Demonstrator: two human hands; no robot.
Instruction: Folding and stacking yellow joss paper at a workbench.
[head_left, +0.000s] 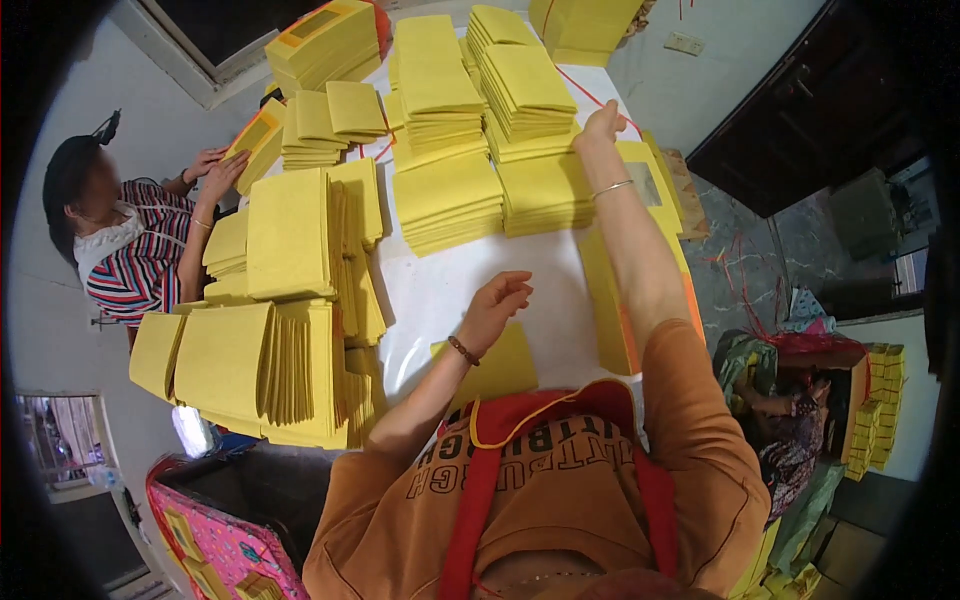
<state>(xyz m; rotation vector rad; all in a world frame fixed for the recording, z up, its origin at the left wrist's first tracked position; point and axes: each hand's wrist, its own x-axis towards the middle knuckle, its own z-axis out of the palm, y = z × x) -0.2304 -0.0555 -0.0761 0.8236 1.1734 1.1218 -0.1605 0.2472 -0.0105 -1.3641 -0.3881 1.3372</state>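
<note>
My right arm stretches far across the white table, and my right hand (602, 126) is closed at the red strap (582, 87), which runs through its fingertips past the far stacks. Just beyond my chest, my left hand (499, 306) hovers over the table with loosely curled fingers, thumb apart, nothing in it. Beneath that wrist lies a flat yellow paper piece (500, 365). In front of my hands stand stacks of folded yellow paper packs (448, 200). Along the right edge, under my right forearm, lies a long yellow bundle with orange edges (608, 300).
More yellow stacks (290, 235) crowd the table's left side. At the far left a co-worker (140, 230) in a striped top handles a yellow bundle (255, 145). A dark door (790, 100) stands at the right. Another person (795, 430) is behind on the right, near yellow packs (875, 410).
</note>
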